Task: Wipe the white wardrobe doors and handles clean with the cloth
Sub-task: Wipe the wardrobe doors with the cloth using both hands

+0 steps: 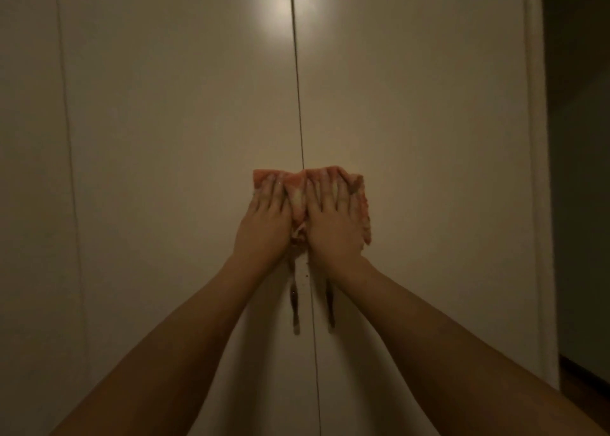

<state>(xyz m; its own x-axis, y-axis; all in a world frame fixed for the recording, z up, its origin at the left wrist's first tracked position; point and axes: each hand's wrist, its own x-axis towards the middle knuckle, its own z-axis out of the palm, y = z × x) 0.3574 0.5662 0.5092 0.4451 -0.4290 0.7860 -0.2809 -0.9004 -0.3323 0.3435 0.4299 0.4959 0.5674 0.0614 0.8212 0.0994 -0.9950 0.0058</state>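
Observation:
Two white wardrobe doors fill the view, the left door (181,138) and the right door (412,138), meeting at a thin vertical gap. A pink-orange cloth (295,188) is spread flat across that gap at mid-height. My left hand (264,224) presses the cloth's left part with straight fingers. My right hand (333,224) presses its right part the same way. Below the hands two dark slim handles show, the left handle (294,307) and the right handle (330,310), their upper ends hidden behind my wrists.
A further door panel (29,171) lies left of a second seam. The wardrobe's right side edge (538,171) borders a dark room space, with a strip of dark floor (584,379) at lower right. A light reflection glows high on the doors.

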